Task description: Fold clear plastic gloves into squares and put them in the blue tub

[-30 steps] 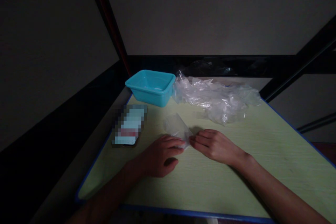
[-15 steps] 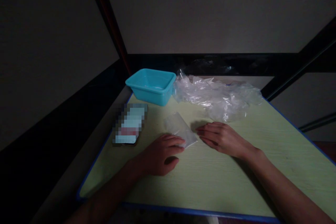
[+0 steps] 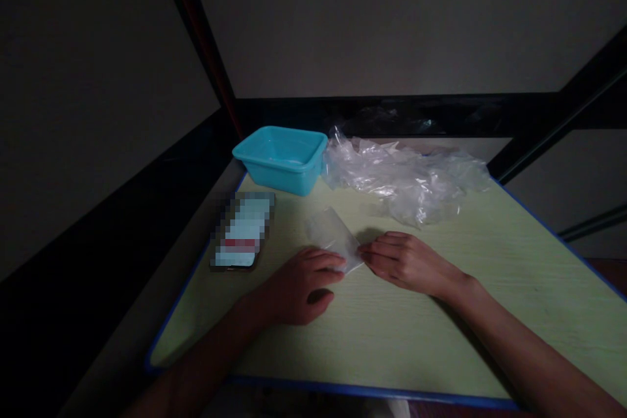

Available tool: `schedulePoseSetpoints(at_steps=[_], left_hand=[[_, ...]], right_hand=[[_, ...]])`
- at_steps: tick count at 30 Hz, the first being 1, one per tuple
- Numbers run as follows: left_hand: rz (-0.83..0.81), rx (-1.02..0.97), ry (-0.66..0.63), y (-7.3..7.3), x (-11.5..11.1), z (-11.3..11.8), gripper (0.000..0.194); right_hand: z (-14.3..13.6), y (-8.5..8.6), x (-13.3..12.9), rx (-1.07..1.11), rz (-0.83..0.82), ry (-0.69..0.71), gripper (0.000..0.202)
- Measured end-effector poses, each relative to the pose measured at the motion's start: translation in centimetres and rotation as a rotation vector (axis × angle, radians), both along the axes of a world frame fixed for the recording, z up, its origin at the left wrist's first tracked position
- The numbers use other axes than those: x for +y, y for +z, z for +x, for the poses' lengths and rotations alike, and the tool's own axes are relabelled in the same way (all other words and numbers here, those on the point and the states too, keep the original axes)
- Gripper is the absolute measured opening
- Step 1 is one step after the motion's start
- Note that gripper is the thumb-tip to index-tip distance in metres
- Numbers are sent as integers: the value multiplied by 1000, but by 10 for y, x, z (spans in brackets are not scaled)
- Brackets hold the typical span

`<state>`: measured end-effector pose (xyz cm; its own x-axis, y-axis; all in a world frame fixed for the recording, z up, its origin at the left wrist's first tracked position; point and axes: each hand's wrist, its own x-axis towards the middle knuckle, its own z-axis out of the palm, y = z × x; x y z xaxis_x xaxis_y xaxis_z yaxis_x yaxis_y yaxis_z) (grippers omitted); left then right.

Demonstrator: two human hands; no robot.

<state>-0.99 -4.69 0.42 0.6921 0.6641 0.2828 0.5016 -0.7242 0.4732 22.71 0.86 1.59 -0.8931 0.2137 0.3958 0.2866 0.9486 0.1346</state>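
A small clear plastic bag [image 3: 332, 227] lies flat and slantwise on the table. My left hand [image 3: 306, 284] rests over its near left part, fingers stretched across the plastic and thumb held apart. At the bag's right corner is my right hand [image 3: 399, 260], its fingertips drawn together and closed on the edge. The fingers cover that corner, so the exact hold is partly hidden. Behind the right hand spreads a crumpled heap of clear plastic bags [image 3: 399, 176].
An open turquoise plastic basin [image 3: 281, 176] stands at the table's back left. Nearer, by the left edge, lies a phone [image 3: 245, 228] with a blurred screen. The pale table [image 3: 392, 346] has a blue rim, and a wall rises behind it.
My right hand has moved a little left, from beside the bag onto its right corner, and its fingertips have closed there. My left hand has stayed in place.
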Motion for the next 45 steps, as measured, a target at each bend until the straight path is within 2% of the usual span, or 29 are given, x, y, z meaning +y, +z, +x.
schedulePoseSetpoints(at_steps=[10,29,39,45], left_hand=[[4,1,-11,0,1,0,30],[3,-6,-2,1,1,1,30],[9,0,-12,1,0,0,30],[12,2,-21,0,0,0,31]], right_hand=[[-3,-1,-1,26,39,11,29],[-1,-3,-1,80,-67,62,29],[-4,-6,2,88,116,47,27],[-3,-8,4,152,140,29,33]])
